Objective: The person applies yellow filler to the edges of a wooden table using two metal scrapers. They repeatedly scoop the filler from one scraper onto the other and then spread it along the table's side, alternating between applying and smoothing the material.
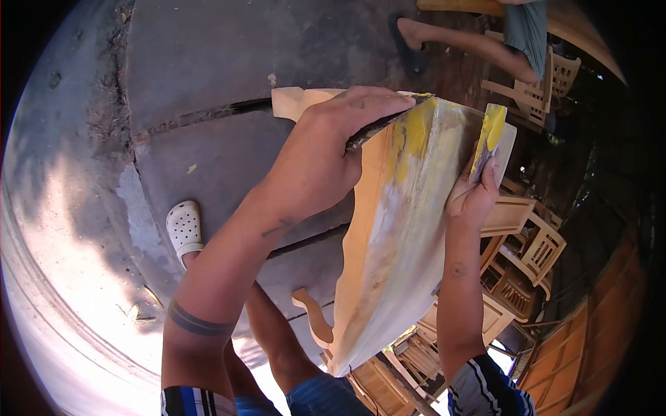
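Two closed hands flank the far end of the wood (399,236): your left hand (329,132) grips a dark blade (378,130), your right hand (473,199) a yellow-smeared strip (493,128).

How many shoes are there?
2 in view: a white clog at the left, and a dark sandal on another person's foot near the top. Others may be hidden.
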A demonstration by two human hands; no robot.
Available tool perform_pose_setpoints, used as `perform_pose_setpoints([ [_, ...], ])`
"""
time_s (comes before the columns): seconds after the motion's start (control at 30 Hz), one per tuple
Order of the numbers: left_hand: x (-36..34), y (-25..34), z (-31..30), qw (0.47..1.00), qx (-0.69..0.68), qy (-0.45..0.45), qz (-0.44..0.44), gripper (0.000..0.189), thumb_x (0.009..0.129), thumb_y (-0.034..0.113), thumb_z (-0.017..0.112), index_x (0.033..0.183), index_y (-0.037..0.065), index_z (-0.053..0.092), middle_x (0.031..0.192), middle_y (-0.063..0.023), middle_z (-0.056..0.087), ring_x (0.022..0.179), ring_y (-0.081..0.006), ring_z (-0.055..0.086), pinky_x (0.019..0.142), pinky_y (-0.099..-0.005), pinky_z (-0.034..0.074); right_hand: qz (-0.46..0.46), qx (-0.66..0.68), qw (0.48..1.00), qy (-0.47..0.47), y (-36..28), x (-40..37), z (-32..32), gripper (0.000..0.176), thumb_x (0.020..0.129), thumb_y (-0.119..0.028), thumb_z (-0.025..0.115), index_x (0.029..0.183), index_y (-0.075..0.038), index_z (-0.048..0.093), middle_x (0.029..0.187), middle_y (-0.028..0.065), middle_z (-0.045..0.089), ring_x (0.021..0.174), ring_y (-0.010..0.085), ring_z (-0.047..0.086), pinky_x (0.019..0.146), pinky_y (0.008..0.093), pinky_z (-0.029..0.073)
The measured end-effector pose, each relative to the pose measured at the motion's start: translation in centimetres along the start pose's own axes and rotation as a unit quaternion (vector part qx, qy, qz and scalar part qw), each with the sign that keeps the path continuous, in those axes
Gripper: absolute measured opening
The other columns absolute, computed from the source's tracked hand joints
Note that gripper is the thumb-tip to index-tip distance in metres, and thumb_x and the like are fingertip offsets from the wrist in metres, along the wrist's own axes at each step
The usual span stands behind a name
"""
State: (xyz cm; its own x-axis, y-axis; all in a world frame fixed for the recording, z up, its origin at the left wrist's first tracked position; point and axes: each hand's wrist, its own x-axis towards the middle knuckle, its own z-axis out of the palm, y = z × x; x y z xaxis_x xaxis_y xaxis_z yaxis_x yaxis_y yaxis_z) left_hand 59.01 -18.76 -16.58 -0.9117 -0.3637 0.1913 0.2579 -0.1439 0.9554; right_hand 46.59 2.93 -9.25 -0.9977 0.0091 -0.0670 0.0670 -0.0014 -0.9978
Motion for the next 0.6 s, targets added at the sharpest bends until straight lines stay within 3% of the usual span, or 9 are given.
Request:
perform_pose_setpoints([
  [0.07,1.0,-0.2,0.0,0.999,0.029,-0.042,0.009,0.054,0.063,-0.014,0.056,0.113,0.005,0.058,0.114,-0.0136,0.059,0.103,-0.0338,0.056,0.09,-0.0355,0.046,0.0,-0.008,1.0,0.0,0.0,0.0,0.3,0.036,0.095,-0.011,0.04,0.128,0.005,0.038,0.123,0.0144,0.051,0.113,0.0211,0.051,0.1,0.0334,0.041],
  [0.17,-0.9,1.1,1.0,0.995,-0.012,-0.081,-0.063,0.066,0.055,-0.022,0.048,0.113,0.008,0.06,0.118,-0.0104,0.058,0.113,-0.0307,0.054,0.097,-0.0377,0.043,-0.004,-0.006,1.0,0.002,0.1,-0.3,0.5,0.038,0.096,-0.013,0.04,0.129,0.005,0.039,0.124,0.014,0.051,0.115,0.021,0.051,0.1,0.0318,0.04],
  [0.4,-7.0,1.3,3.4,0.994,-0.001,-0.106,-0.018,0.067,0.053,-0.015,0.06,0.115,0.011,0.06,0.12,-0.0059,0.057,0.116,-0.0291,0.051,0.099,-0.0424,0.041,-0.01,-0.011,1.0,-0.025,0.2,0.1,-0.1,0.034,0.095,-0.011,0.041,0.126,0.003,0.04,0.121,0.013,0.052,0.112,0.0201,0.052,0.099,0.0335,0.041],
  [0.53,-10.2,1.6,2.6,0.973,-0.047,-0.226,-0.025,0.071,0.054,-0.017,0.056,0.119,0.01,0.057,0.124,-0.0076,0.054,0.119,-0.0291,0.049,0.1,-0.0414,0.04,-0.007,-0.004,1.0,-0.017,0.2,0.1,0.0,0.034,0.095,-0.01,0.041,0.125,0.003,0.04,0.121,0.0128,0.052,0.112,0.0204,0.052,0.1,0.0345,0.04],
  [0.6,-8.5,1.8,1.3,0.989,-0.048,-0.128,-0.058,0.072,0.054,-0.019,0.053,0.12,0.01,0.056,0.124,-0.0082,0.054,0.12,-0.0297,0.048,0.102,-0.0398,0.039,-0.01,-0.003,1.0,-0.01,0.3,0.2,0.2,0.034,0.095,-0.01,0.041,0.126,0.003,0.04,0.122,0.0128,0.052,0.112,0.0203,0.052,0.099,0.0342,0.04],
])
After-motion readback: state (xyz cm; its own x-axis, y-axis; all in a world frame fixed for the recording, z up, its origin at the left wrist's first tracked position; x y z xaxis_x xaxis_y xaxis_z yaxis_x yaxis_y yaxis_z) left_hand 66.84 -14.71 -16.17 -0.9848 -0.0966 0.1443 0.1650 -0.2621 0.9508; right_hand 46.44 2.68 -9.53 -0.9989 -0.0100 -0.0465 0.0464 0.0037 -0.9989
